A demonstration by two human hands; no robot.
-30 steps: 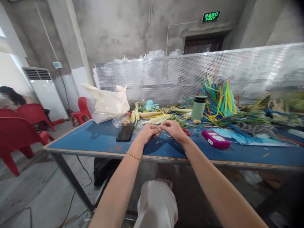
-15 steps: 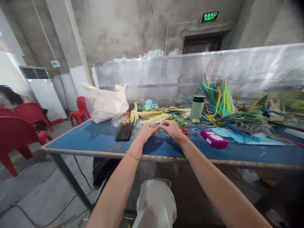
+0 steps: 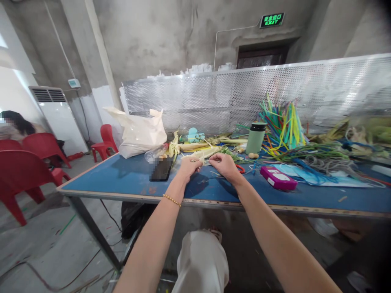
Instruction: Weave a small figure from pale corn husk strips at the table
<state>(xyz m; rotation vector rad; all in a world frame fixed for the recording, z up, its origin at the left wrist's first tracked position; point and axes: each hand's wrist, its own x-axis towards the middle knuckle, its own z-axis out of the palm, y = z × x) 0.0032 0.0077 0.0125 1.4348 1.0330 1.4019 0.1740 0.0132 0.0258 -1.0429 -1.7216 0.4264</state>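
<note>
Hands (image 3: 189, 169) (image 3: 225, 166) newly apart, fingertips (image 3: 211, 160) pinched, contents unclear

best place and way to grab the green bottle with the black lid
I'd take the green bottle around mid-body with the right hand, coming from the near side, above the round tan balls at its foot. It stands upright and looks cylindrical, so fingers should wrap it; the colourful strips crowd its right side.
</note>
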